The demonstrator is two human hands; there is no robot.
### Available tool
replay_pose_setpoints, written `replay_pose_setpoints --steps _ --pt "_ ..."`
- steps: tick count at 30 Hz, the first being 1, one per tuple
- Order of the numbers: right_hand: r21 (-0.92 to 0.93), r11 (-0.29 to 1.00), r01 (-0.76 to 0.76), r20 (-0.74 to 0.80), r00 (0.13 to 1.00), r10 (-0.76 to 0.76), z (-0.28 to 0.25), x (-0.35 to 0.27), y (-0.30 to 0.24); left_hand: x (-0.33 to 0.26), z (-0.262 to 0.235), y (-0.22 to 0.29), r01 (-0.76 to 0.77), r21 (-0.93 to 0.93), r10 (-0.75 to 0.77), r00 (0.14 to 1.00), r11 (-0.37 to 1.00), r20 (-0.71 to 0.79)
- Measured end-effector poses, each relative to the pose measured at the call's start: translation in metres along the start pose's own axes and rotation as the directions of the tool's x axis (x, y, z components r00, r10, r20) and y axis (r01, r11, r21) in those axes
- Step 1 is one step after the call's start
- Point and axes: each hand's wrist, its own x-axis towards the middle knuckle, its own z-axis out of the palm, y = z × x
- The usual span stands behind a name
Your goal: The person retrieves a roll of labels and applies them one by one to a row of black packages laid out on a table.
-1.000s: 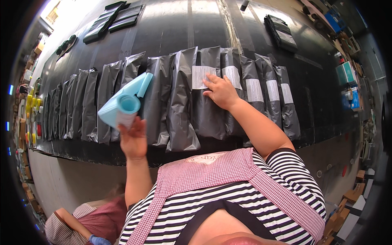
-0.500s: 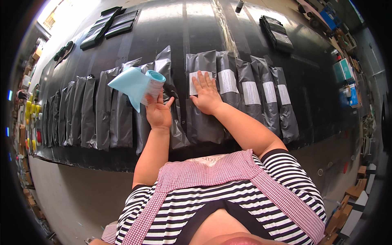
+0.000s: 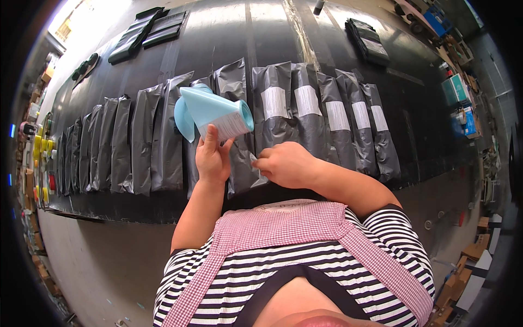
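Observation:
My left hand (image 3: 213,160) is closed around a roll of labels (image 3: 231,124) with light blue backing, a loose strip of it curling off to the left. The roll hangs over an unlabelled grey plastic mailing bag (image 3: 231,79). On the right edge of that bag, low down, the bent fingers of my right hand (image 3: 287,165) pinch the plastic. Just right of it lies a grey bag (image 3: 272,73) with a white label (image 3: 276,102) stuck across its upper part. Several more labelled bags (image 3: 334,90) continue to the right.
Several unlabelled grey bags (image 3: 121,144) lie side by side to the left on the black table (image 3: 218,30). Stacks of folded dark bags lie at the far left (image 3: 163,30) and far right (image 3: 368,43). A small dark cylinder (image 3: 319,6) stands at the far edge.
My right hand has left the labelled bag and come nearer, onto the edge of the unlabelled bag to its left. My left hand has turned the roll and shifted it right.

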Motion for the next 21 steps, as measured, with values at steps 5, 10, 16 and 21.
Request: replay_pose_setpoints --steps 5,10,16,21 --pt "-0.366 0.886 0.284 -0.554 0.699 -0.452 0.016 -0.004 -0.007 -0.045 0.001 0.011 0.187 0.035 -0.19 0.975 0.982 0.117" --pt "-0.153 0.95 0.271 -0.758 0.585 -0.289 0.021 0.012 -0.007 -0.066 -0.011 0.034 0.211 0.362 -0.336 0.883 0.908 0.328" --pt "-0.04 0.949 0.313 -0.724 0.645 -0.243 0.019 0.027 -0.008 -0.077 -0.018 0.031 0.186 0.536 -0.285 0.953 0.824 0.107" --pt "-0.159 0.946 0.284 -0.686 0.657 -0.312 0.018 0.03 -0.01 -0.092 -0.013 0.028 0.151 0.418 -0.187 0.981 0.896 0.047"
